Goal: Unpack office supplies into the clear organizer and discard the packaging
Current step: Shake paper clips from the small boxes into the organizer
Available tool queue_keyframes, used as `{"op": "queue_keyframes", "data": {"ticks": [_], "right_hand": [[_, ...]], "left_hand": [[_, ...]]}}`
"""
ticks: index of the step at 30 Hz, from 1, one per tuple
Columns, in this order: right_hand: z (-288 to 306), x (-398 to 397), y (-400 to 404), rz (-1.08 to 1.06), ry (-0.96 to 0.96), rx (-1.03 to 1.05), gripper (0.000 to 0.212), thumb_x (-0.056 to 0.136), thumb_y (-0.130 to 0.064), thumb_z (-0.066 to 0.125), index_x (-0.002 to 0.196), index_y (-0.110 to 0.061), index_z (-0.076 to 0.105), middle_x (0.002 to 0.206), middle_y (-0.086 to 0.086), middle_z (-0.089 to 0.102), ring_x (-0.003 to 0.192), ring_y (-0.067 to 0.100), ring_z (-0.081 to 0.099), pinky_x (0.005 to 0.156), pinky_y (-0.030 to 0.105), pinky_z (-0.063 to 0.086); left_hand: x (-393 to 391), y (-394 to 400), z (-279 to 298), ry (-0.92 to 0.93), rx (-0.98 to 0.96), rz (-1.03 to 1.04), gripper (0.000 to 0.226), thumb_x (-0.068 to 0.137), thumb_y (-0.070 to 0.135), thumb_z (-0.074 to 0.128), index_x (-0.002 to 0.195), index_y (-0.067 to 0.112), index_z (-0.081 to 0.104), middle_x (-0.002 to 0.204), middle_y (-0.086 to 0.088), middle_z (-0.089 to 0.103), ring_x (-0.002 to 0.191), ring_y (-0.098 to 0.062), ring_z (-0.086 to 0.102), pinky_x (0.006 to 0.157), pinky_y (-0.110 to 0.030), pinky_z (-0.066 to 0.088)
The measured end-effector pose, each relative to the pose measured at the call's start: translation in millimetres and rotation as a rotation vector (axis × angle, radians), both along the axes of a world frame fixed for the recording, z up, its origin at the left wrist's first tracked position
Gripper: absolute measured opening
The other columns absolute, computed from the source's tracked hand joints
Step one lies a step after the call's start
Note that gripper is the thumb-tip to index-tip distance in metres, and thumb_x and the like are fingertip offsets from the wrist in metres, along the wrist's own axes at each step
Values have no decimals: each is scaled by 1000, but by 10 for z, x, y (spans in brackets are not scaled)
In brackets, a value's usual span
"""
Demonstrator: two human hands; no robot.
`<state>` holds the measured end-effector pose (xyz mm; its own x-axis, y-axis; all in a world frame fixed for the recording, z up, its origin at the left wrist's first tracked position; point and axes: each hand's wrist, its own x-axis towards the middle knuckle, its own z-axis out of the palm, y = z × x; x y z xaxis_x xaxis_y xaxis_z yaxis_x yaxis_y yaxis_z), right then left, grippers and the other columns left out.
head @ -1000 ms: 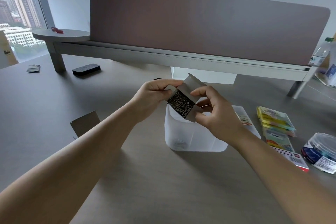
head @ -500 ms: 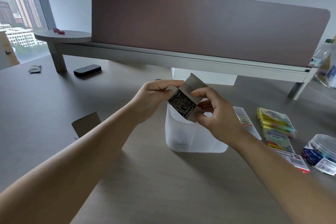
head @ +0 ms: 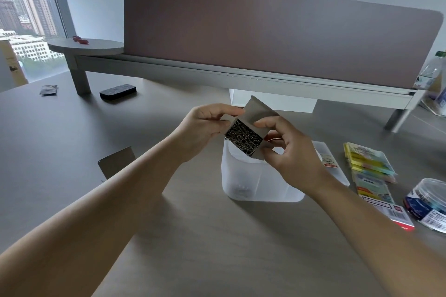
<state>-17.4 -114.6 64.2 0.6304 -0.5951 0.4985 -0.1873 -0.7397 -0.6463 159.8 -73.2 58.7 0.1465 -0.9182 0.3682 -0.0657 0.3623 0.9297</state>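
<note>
- Two hands on one small cardboard box [head: 246, 138], held directly above the clear organizer [head: 255, 176]; box flaps open, mouth turned toward the camera, a dense tangle of paper clips [head: 243, 138] visible inside
- Left hand [head: 205, 128]: fingers curled, pinching the box's left flap and side; right hand [head: 289, 152]: thumb and fingers curled round the box's right side and lower corner, the index finger lying along the raised top flap
- Organizer stands on the desk [head: 217, 236] under the box; a few small items lie at its bottom, too faint to identify; its front compartment otherwise looks unfilled
- Step in hand, as judged: emptying the clips into the organizer; box is opened and positioned but not yet tipped; no clips seen falling
- Next move calls for: rotating the box mouth downward over the organizer's opening, keeping the flaps held clear so clips do not snag; tangled clips may drop as a clump, so a shake may be needed; then the empty box goes to discard
- Right of the organizer: a stack of sticky notes [head: 369, 164] in wrap, a flat labelled packet [head: 383, 202], a round clear tub [head: 429, 202]; all still packaged, so much of the task remains
- Left of the organizer: a folded piece of cardboard [head: 115, 161] on the desk, probably spent packaging awaiting disposal
</note>
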Motion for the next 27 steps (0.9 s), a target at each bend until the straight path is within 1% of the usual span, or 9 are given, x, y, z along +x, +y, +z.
{"op": "queue_keyframes", "data": {"ticks": [2,4,6,12,15,18,20,24,27], "right_hand": [[-3,-2,-6,-2,0,-1,33,79,3,57,105,-18,55,80,-23,52,78,0,54,72,2,41],[-3,1,-12,0,5,0,35,79,3,57,104,-21,54,81,-23,52,78,0,54,73,2,41],[-3,8,-15,1,7,7,35,79,3,57,104,-21,54,81,-23,53,79,1,55,73,2,41],[0,11,-17,-12,11,8,36,80,5,54,103,-23,53,84,-24,53,80,2,54,72,5,42],[4,8,-13,-11,17,7,37,80,5,54,102,-24,53,84,-23,53,81,6,54,71,5,42],[3,11,-10,-15,24,11,36,80,5,55,108,-17,55,85,-15,56,81,7,54,70,3,41],[7,10,-7,-8,19,16,37,79,5,56,104,-22,54,85,-15,56,81,4,54,71,3,41],[7,12,-9,-4,14,34,40,79,4,57,97,-31,48,84,-23,54,82,0,54,72,1,42],[-4,5,-6,-15,2,32,42,79,4,58,97,-33,50,85,-19,56,82,2,56,72,2,42]], "left_hand": [[-4,21,17,-44,4,-3,39,82,-13,43,88,19,63,73,17,70,78,1,61,76,-15,46],[-1,35,24,-70,12,-16,39,84,-12,41,87,20,62,69,17,69,73,3,61,73,-13,47],[9,47,30,-88,20,-35,35,83,-9,44,86,21,63,69,16,68,73,1,61,73,-14,48],[25,50,36,-103,40,-48,39,86,-10,40,86,21,63,73,16,67,74,1,59,71,-12,46],[10,40,24,-78,31,-46,27,77,-1,50,84,21,64,73,15,66,74,0,59,73,-15,46],[14,17,1,-31,32,-43,27,69,8,46,82,21,65,73,10,65,74,-7,58,71,-17,46],[15,2,-11,-8,30,-39,28,68,8,46,79,24,68,72,9,64,74,-8,58,70,-19,47],[-1,-13,-14,-19,42,-22,27,68,8,45,81,21,65,70,13,64,76,-8,56,73,-21,45],[-5,-19,-7,9,44,-15,27,68,7,46,78,21,66,68,13,65,75,-7,56,74,-20,45]]}}
